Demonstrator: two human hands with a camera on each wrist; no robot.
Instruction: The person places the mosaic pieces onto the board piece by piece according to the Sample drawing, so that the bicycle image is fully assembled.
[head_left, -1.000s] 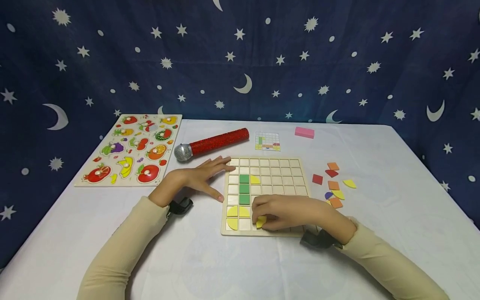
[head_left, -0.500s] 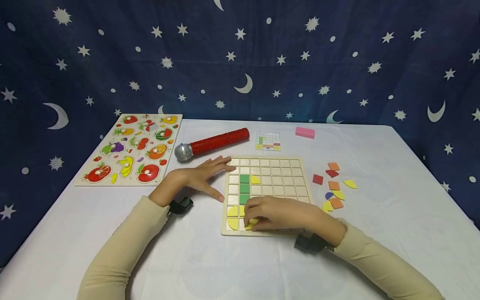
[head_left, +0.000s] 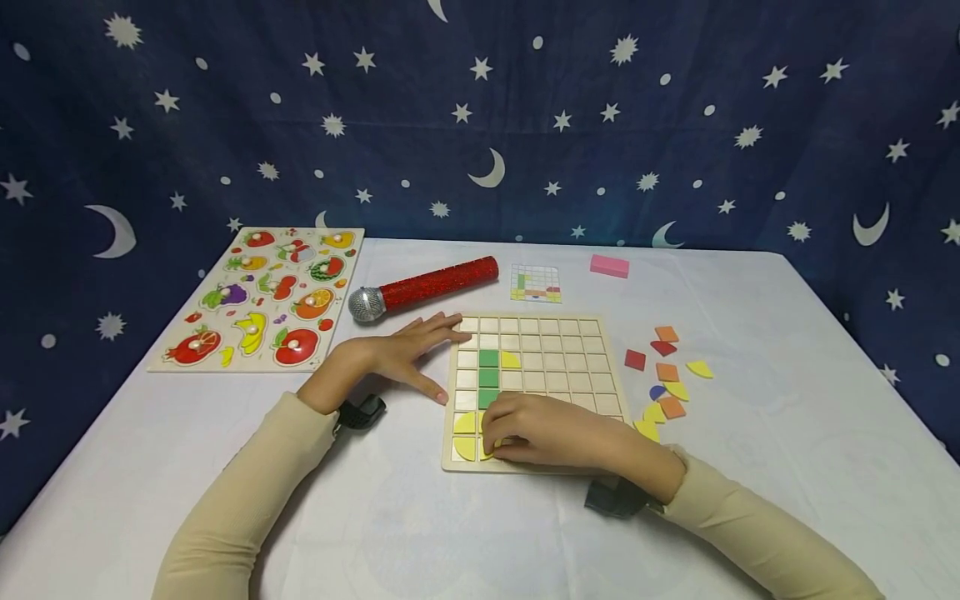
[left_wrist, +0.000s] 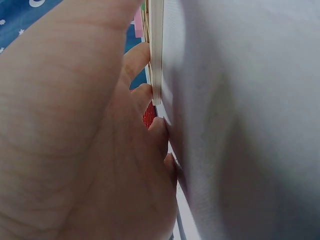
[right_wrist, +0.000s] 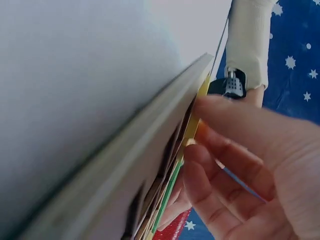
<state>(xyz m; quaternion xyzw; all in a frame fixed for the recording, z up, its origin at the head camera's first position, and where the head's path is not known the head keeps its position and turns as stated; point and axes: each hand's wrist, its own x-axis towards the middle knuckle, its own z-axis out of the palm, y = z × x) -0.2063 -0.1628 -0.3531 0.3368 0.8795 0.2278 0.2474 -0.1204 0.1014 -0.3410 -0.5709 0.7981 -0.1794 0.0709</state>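
The right-hand grip (head_left: 551, 429) pinches a yellow piece (right_wrist: 191, 128) at its left tip, on the near row of the grid board (head_left: 558, 362); its seating is hidden. Just left lies a yellow quarter (head_left: 464, 449); just beyond, green squares (head_left: 488, 377). The left hand (head_left: 408, 357), farther left, spreads its fingers against the board's edge. Loose pieces (head_left: 667, 372) lie right of the grip.

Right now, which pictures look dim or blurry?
Head view: evenly lit, the grid board crisp; left wrist view: dim, with soft dark shadows on the white tablecloth; right wrist view: the grid board's near edge blurred, a bright patch on the tablecloth.
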